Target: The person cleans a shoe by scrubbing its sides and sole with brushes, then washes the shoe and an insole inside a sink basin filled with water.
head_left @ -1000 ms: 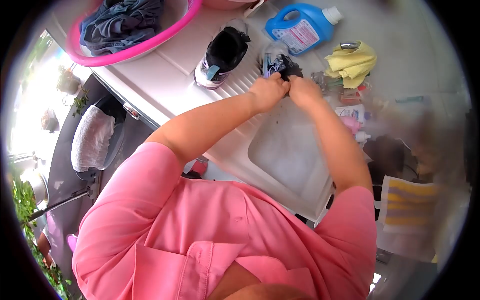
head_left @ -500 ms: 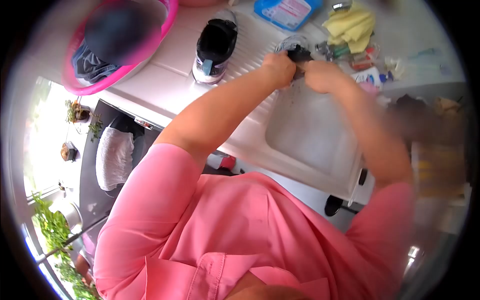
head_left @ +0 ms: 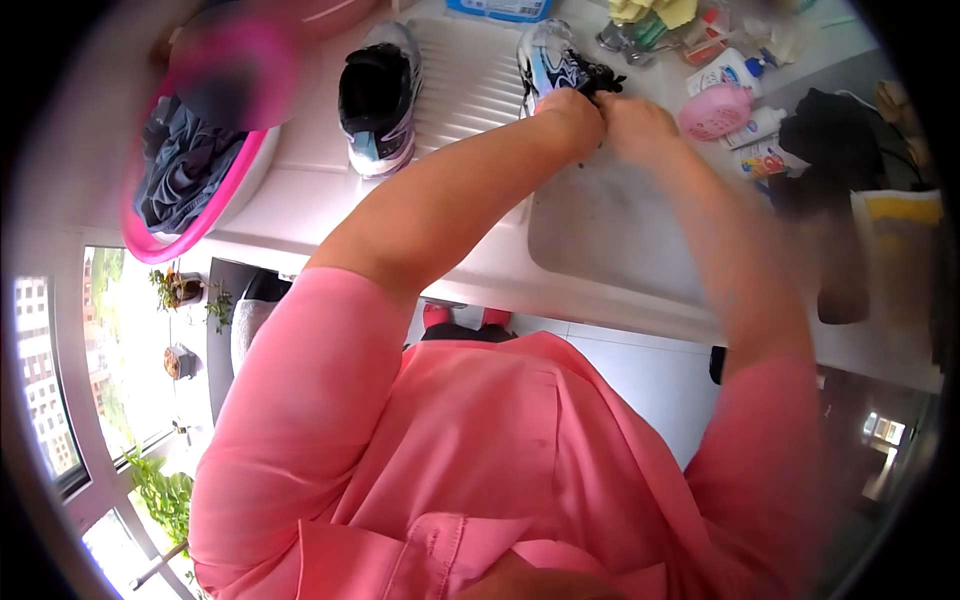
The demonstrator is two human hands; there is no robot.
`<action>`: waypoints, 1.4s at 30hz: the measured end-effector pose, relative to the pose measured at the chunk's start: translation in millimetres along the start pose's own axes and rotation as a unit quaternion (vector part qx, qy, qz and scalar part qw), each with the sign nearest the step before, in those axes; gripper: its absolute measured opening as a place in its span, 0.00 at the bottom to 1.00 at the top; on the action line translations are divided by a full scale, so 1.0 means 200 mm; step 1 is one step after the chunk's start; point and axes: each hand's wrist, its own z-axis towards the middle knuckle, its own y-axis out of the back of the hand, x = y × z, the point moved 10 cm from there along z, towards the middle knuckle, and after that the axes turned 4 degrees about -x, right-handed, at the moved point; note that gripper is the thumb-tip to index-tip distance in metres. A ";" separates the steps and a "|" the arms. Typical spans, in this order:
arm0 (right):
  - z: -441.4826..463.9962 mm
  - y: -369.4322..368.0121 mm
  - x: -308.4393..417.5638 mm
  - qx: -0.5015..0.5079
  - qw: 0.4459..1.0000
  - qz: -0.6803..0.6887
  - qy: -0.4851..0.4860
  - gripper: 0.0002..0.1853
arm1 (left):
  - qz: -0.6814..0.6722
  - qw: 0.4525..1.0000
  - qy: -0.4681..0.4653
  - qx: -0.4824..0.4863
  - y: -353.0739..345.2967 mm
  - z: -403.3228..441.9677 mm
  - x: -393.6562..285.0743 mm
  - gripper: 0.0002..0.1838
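Note:
A white and grey sneaker (head_left: pixel 548 55) with black laces and a black opening is held over the edge of the sink (head_left: pixel 620 225), its toe pointing away. My left hand (head_left: pixel 575 115) is closed on its near side. Against the sneaker's black part, my right hand (head_left: pixel 638 128) is closed too, close beside the left; its fingertips are mostly hidden. A second sneaker (head_left: pixel 385 150), of the same look, stands upright on the ribbed drainboard (head_left: pixel 462 85) to the left, touched by neither hand.
A pink-rimmed basin (head_left: pixel 205 235) with dark clothes (head_left: pixel 185 165) stands at left. Behind are a blue container (head_left: pixel 500 8) and a yellow cloth (head_left: pixel 655 10). Several bottles, a pink oval item (head_left: pixel 715 112) and a dark cloth (head_left: pixel 830 135) lie right of the sink.
The view has shifted, bringing more of the bottles at right into sight. The held sneaker has turned so that its side and laces show more. Both hands stay close together at it.

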 end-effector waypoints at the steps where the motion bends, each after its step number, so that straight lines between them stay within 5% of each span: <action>1: -0.06 -0.01 0.00 -0.010 0.999 0.035 -0.016 0.22 | 0.014 1.000 0.010 0.019 -0.04 0.04 -0.01 0.17; 6: -0.27 -0.06 -0.12 -0.021 0.985 0.148 -0.087 0.21 | 0.114 0.987 -0.076 0.080 -0.05 0.09 -0.12 0.16; 11: -0.49 -0.11 -0.07 0.044 0.950 0.307 0.021 0.18 | 0.152 0.966 -0.172 0.123 0.00 -0.17 -0.39 0.14; 13: -0.54 -0.10 -0.04 0.039 0.951 0.306 -0.008 0.18 | 0.154 0.962 -0.180 0.133 -0.06 -0.18 -0.43 0.09; 15: -0.55 -0.05 -0.02 -0.057 0.950 0.305 -0.026 0.19 | 0.148 0.972 -0.154 0.102 -0.05 -0.19 -0.45 0.07; 18: -0.54 -0.08 0.00 -0.006 0.957 0.283 -0.070 0.20 | 0.141 0.978 -0.115 0.100 0.01 -0.20 -0.33 0.08; 19: -0.50 -0.03 0.02 -0.106 0.933 0.344 -0.028 0.22 | 0.138 0.981 -0.108 0.081 0.04 -0.20 -0.27 0.07; 22: -0.32 -0.05 0.10 -0.032 0.941 0.337 -0.003 0.21 | 0.138 0.986 -0.076 0.047 0.08 -0.20 -0.14 0.08; 25: -0.16 -0.21 0.20 -0.047 0.922 0.384 -0.005 0.24 | 0.177 0.973 -0.039 0.142 -0.08 -0.21 0.00 0.12; 28: -0.12 -0.23 0.28 -0.032 0.893 0.448 -0.019 0.24 | 0.239 0.970 0.028 0.023 -0.14 -0.18 0.11 0.09; 30: -0.12 -0.25 0.27 -0.020 0.893 0.450 -0.017 0.24 | 0.227 0.965 0.067 0.115 -0.24 -0.18 0.17 0.10; 32: -0.18 -0.28 0.24 -0.025 0.840 0.542 0.021 0.23 | 0.187 0.979 0.013 0.077 -0.24 -0.21 0.15 0.11; 36: -0.13 -0.23 0.22 0.004 0.887 0.461 0.016 0.22 | 0.205 0.967 -0.139 -0.062 -0.20 -0.26 0.03 0.11; 38: 0.08 -0.24 0.25 0.019 0.939 0.343 0.012 0.18 | 0.176 0.981 -0.077 -0.006 -0.17 -0.23 0.08 0.11; 42: 0.05 -0.19 0.30 0.002 0.952 0.306 0.009 0.16 | 0.158 0.983 -0.094 -0.012 -0.21 -0.26 0.14 0.12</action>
